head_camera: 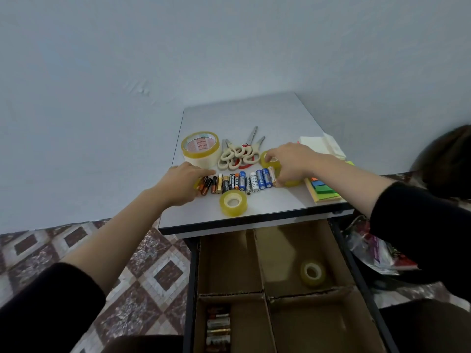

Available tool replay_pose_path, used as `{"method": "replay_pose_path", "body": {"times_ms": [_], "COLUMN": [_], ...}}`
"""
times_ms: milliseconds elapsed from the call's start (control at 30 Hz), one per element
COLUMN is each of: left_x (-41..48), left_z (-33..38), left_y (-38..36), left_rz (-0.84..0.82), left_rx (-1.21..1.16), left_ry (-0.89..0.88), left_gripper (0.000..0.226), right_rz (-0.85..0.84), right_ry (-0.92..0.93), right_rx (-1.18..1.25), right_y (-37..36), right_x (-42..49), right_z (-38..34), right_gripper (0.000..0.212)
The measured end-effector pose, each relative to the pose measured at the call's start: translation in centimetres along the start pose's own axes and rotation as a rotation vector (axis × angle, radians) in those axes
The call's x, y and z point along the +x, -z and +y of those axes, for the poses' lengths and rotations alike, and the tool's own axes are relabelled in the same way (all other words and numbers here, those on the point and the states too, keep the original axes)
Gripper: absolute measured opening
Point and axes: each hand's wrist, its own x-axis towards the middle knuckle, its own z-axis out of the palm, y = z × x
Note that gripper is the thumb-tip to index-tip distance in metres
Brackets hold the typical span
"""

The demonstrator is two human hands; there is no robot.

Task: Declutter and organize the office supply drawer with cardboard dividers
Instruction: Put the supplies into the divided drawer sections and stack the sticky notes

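A tape roll (233, 202) lies on the desk (270, 115) before the battery row (237, 182), above the open drawer (280, 289).

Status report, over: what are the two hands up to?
Left hand and right hand bracket row of mixed cylindrical batteries on grey tabletop. Small yellow tape roll close in front.

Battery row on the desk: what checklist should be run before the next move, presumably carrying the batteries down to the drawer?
1. Open drawer with cardboard dividers in: ok.
2. Near-left compartment, already holding batteries, has room: ok.
3. Ends of the battery row covered by left hand and right hand: ok.
4. Grip closed on any battery: cannot tell.
5. Way toward the drawer clear: not ok, a tape roll lies just in front of the row.
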Motion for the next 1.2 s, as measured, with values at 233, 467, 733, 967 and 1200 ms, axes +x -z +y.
{"method": "replay_pose_path", "body": {"times_ms": [233, 467, 733, 967, 1200], "left_x": [0.4, 1.1, 0.8, 0.1, -1.5], "left_z": [-0.1, 0.0, 0.1, 0.1, 0.3], "left_y": [0.1, 0.4, 0.4, 0.7, 2.0], "left_rz": [-0.025, -0.047, -0.021, 0.012, 0.087], "left_rx": [-0.023, 0.014, 0.043, -0.002, -0.125], "left_ry": [-0.015, -0.028, -0.053, -0.033, -0.01], "left_gripper": [0.062, 0.061, 0.054, 0.054, 0.055], "right_rz": [-0.009, -0.036, -0.045, -0.01, 0.068], "right_ry": [0.036, 0.004, -0.002, 0.013, -0.008], "right_rx": [0.01, -0.011, 0.03, 0.006, 0.014], "right_y": [0.0, -0.3, -0.3, -0.7, 0.1], "right_x": [0.3, 0.5, 0.7, 0.4, -0.7], "right_z": [0.2, 0.5, 0.4, 0.3, 0.1], "right_gripper": [0.055, 0.07, 0.066, 0.066, 0.064]}}
